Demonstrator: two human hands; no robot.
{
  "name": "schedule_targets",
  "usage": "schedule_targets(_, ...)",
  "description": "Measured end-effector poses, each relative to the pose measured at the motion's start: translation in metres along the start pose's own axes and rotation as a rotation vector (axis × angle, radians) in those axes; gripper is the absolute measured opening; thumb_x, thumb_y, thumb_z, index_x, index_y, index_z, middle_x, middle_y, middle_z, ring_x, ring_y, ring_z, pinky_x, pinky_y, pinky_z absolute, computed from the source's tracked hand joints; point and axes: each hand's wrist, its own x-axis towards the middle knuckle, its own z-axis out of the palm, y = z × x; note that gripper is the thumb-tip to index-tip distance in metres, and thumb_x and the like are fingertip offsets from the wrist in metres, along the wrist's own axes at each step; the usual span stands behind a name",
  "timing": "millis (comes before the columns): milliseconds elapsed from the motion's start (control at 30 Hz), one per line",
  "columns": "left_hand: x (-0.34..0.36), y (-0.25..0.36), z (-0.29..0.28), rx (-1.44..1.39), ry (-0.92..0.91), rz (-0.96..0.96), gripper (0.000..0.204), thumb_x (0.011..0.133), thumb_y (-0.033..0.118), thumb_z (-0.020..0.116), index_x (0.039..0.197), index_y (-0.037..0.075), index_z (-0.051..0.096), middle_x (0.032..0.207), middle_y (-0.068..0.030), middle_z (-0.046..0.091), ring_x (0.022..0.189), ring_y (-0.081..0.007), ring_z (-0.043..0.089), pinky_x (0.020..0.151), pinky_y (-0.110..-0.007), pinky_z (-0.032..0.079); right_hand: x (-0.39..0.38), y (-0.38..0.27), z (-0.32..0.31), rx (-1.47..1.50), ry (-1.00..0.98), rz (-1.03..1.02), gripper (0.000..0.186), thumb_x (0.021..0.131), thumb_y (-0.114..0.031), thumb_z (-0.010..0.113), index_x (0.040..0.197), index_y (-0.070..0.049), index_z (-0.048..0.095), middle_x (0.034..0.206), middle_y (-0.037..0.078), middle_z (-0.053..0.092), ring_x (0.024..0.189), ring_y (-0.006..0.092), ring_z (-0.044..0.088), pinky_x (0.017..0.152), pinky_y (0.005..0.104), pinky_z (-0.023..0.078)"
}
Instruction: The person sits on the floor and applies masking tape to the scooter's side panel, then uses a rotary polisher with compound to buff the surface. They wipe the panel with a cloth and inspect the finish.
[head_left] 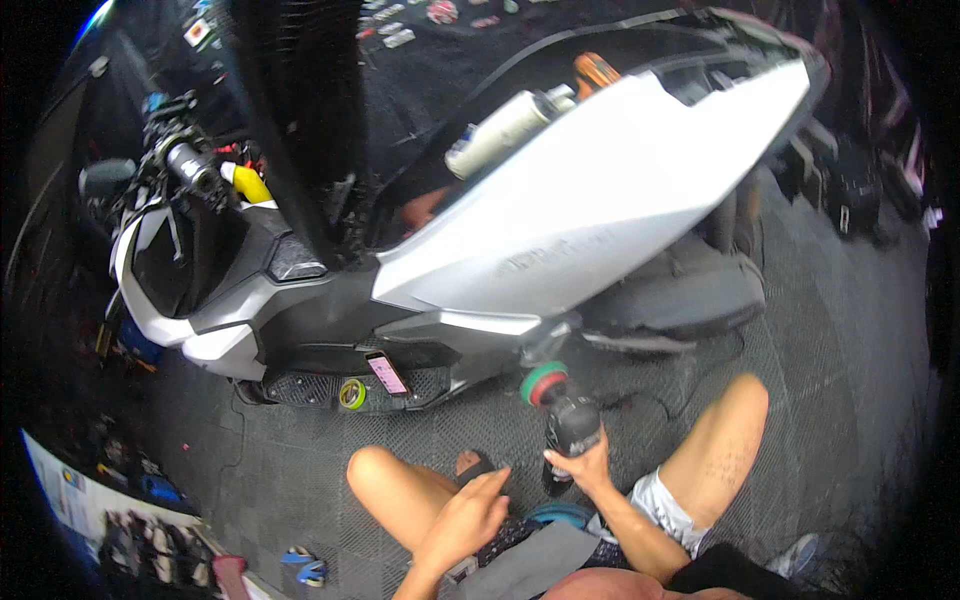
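Observation:
My right hand (585,465) is wrapped round a black power polisher (572,425) with a round green pad (543,383) on a red backing. The pad is up, close to the lower rear of a scooter; whether it touches cannot be told. Across my lap, near my right knee's opposite side, my left hand (470,522) hangs with its fingers stretched out and holds nothing. In front of me the scooter's white side panel (560,210) stretches from centre to upper right, bright with glare.
On the scooter's footboard lie a phone (386,374) with a lit screen and a roll of yellow-green tape (352,394). A white bottle (505,132) and an orange tool (597,70) rest behind the panel. The handlebar (190,165) stands at left. A cord (680,405) trails over the floor mat.

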Motion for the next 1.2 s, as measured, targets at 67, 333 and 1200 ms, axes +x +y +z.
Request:
schedule_targets(67, 0.029, 0.003, 0.016, 0.26, -0.064, 0.04, 0.07, 0.087, 0.01, 0.062, 0.148, -0.015, 0.036, 0.137, -0.0315, 0.056, 0.129, -0.0432, 0.056, 0.111, -0.049, 0.044, -0.01, -0.012, 0.004, 0.035, 0.029, 0.038, 0.083, 0.062, -0.018, 0.099, 0.127, -0.002, 0.05, 0.112, 0.01, 0.064, 0.102, 0.02, 0.063, 0.092, 0.0357, 0.052)
schedule_targets(333, 0.067, 0.026, 0.119, -0.887, 0.511, 0.115, 0.109, 0.072, 0.015, 0.087, 0.156, -0.003, 0.02, 0.142, -0.0315, 0.049, 0.128, -0.0409, 0.057, 0.106, -0.047, 0.047, -0.031, -0.165, -0.014, -0.639, -0.503, -0.001, 0.094, 0.092, -0.037, 0.076, 0.154, 0.007, 0.021, 0.145, 0.03, 0.042, 0.133, 0.0365, 0.051, 0.11, 0.0448, 0.043)
schedule_targets(1200, 0.034, -0.067, 0.116, -2.613, -0.06, 0.217, 0.076, 0.083, 0.019, 0.076, 0.147, 0.001, 0.039, 0.115, -0.0141, 0.061, 0.103, -0.0296, 0.066, 0.094, -0.043, 0.054, 0.49, -0.385, 0.076, -1.464, -0.637, 0.223, 0.029, 0.093, -0.017, 0.06, 0.115, -0.004, 0.073, 0.097, 0.009, 0.074, 0.076, 0.0182, 0.068, 0.068, 0.0358, 0.059)
